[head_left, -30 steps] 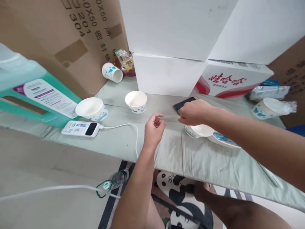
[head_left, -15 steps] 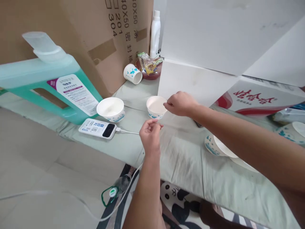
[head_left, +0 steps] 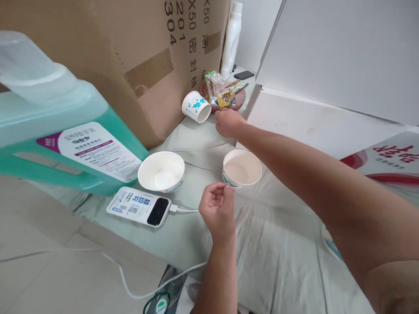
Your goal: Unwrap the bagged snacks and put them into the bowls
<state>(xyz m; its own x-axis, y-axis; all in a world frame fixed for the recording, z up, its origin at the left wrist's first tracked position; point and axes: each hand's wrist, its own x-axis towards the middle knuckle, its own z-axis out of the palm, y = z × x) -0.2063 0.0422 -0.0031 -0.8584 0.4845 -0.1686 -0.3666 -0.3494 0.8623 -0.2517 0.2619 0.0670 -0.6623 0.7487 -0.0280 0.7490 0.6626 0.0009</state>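
Observation:
My right hand [head_left: 231,123] reaches to the front edge of a reddish dish [head_left: 241,101] holding snack packets [head_left: 226,98]. Its fingers are closed, and whatever they may hold is hidden. My left hand [head_left: 218,209] is palm up with its fingers curled in, nothing visible in them. Its thumb is at the near lower side of a paper bowl [head_left: 244,168]; whether they touch I cannot tell. Some clear liquid seems to lie in this bowl. Another white paper bowl [head_left: 161,171] stands to the left. A paper cup [head_left: 195,105] lies on its side by the dish.
A big green liquid jug [head_left: 121,135] stands at left, before a cardboard box [head_left: 81,56]. A power bank [head_left: 139,207] with a white cable lies near the table edge. Behind the dish are a white bottle [head_left: 231,43] and a dark flat object [head_left: 244,75]. White boxes [head_left: 389,152] line the right.
My right hand has left the rim of the middle paper bowl and moved away to the reddish dish. My left hand stays near that bowl. The view has shifted closer.

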